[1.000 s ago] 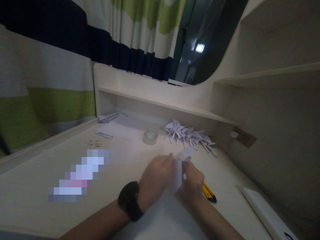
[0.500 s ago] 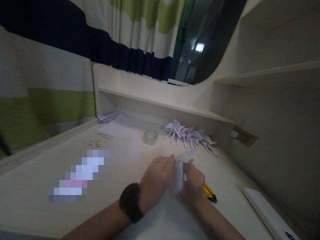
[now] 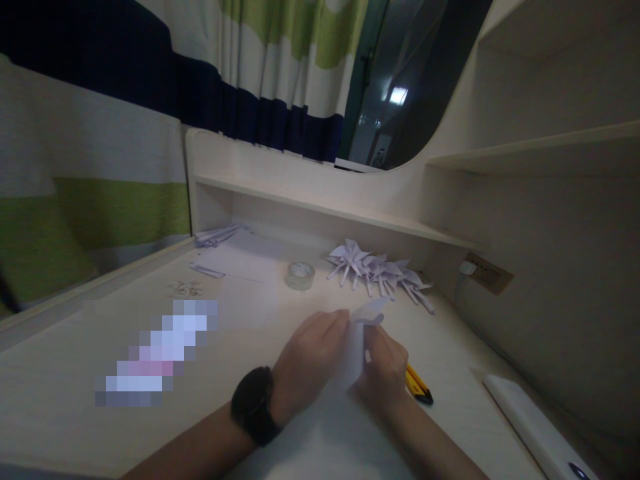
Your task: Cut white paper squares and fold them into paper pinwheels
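Hands close together low over the worktop [image 3: 240, 373], both pinching one white folded paper [image 3: 356, 350] between them. Left hand [image 3: 307, 363] angled in from the lower left, knuckles up, fingers curled, thumb and fingertips closed on the paper's left edge; black wristwatch [image 3: 254, 405] on the left wrist, forearm running down to the bottom edge. Right hand [image 3: 384, 365] coming in from the lower right, fingers bent round the paper's right side, grip likewise closed on it. Paper held upright between the two grips, just above a white sheet [image 3: 340, 433] lying flat under the wrists, its top flap tipped over to the right. Yellow and black cutter [image 3: 419, 387] on the worktop just beside the right hand, partly hidden behind it. Farther back, well apart from the hands: roll of clear tape [image 3: 300, 275], heap of folded paper shapes [image 3: 380, 272] to its right, loose paper strips [image 3: 217, 235] at the back left under the shelf [image 3: 320, 207]. White flat object [image 3: 533, 423] near the right edge.
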The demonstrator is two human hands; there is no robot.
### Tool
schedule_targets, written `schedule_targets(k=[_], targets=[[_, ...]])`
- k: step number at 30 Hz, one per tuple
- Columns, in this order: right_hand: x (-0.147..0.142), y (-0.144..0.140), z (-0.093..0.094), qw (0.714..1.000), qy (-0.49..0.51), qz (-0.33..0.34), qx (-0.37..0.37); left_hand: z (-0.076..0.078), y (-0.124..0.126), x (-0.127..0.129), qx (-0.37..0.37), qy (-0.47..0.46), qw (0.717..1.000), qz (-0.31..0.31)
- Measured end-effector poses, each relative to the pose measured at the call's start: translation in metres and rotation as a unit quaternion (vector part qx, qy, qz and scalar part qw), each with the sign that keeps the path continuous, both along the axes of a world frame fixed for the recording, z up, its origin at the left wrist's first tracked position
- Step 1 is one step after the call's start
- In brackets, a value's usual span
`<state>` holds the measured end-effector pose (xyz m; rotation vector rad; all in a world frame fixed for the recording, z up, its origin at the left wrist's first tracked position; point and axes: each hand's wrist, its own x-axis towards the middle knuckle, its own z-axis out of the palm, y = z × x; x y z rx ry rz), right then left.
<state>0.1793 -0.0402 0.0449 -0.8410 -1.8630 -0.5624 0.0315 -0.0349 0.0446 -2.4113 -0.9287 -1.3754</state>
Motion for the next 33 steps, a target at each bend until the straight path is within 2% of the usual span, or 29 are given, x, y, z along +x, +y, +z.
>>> schedule_targets(k=[5, 19, 33], targets=[[0.0004, 0.0004, -0.0006, 1.000, -0.008, 0.010, 0.002, 0.0011, 0.0000, -0.0014, 0.001, -0.003, 1.000, -0.021], [0.0002, -0.0017, -0.0010, 1.000, -0.011, 0.007, -0.007, -0.0063, 0.0012, -0.0010, 0.025, -0.015, 1.000, -0.007], [-0.0023, -0.0021, -0.0011, 1.000, -0.022, -0.005, 0.014, 0.0006, -0.0023, 0.0014, 0.049, -0.030, 0.998, -0.006]])
